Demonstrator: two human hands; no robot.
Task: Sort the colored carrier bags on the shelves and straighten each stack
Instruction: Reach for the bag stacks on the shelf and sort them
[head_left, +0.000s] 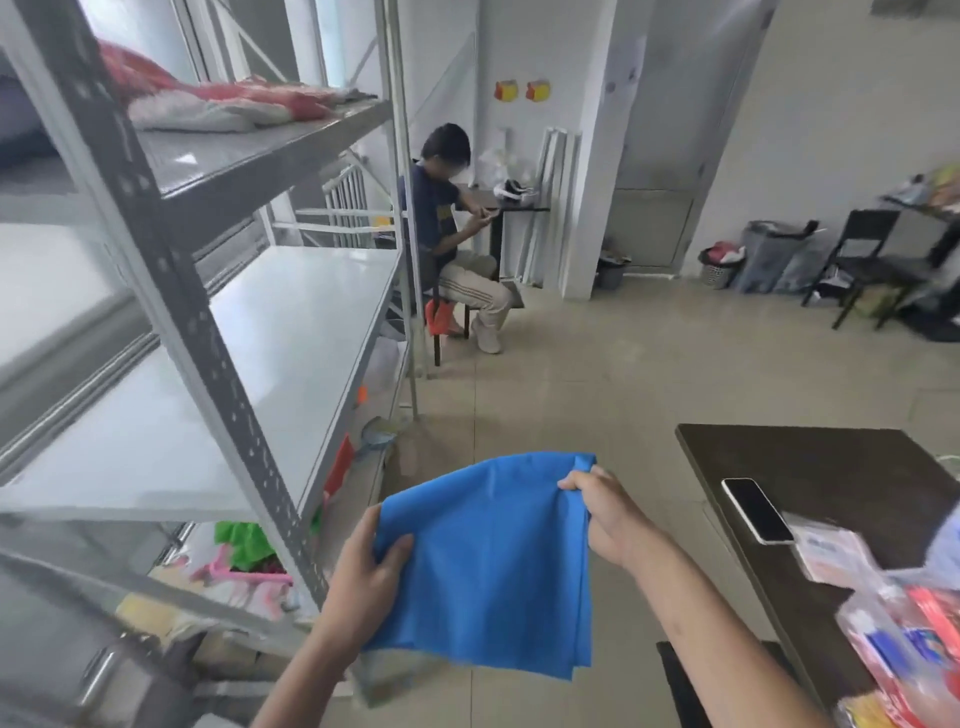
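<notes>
While we stand by the shelves (291, 332), our left hand (370, 571) and right hand (605, 512) each grip the blue bag (488, 561) stretched between them

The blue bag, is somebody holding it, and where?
Yes. Both hands hold the blue bag: the left hand grips its left edge and the right hand pinches its top right corner.
</notes>
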